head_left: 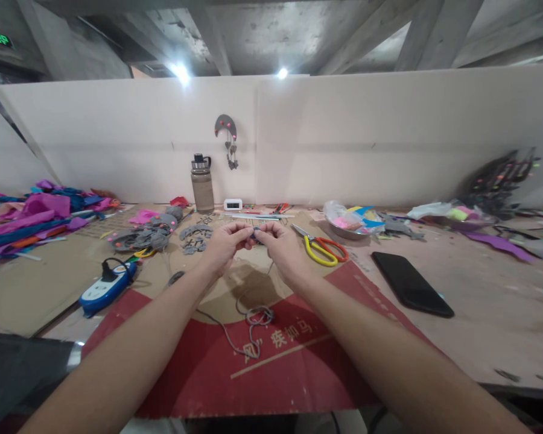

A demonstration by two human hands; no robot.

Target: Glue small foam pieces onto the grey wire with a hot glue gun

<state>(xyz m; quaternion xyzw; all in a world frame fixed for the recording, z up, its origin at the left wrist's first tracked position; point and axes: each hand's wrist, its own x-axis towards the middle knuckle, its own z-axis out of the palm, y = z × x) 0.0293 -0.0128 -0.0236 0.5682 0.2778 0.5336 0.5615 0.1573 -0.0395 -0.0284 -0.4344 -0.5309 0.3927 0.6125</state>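
Note:
Fingertips of my left hand [225, 246] and my right hand [278, 242] meet above the cardboard, pinching a small dark grey piece [256, 234] between them. It looks like felt, but my fingers hide most of it. Grey cord [259, 316] lies in loose loops below my hands on the red and brown cardboard [280, 380]. A thin strand drops near my right hand. Cut grey felt shapes [194, 246] lie just left of my left hand. To the right of my right hand are scissors [321, 250] with yellow and orange handles.
On the left are a blue and white power strip [108, 288], grey felt with pink beads [140, 235] and colourful scraps [40, 211]. A bottle [203, 187] and small white clock [232, 205] stand behind. A black phone [411, 283] and bowl [350, 229] lie right.

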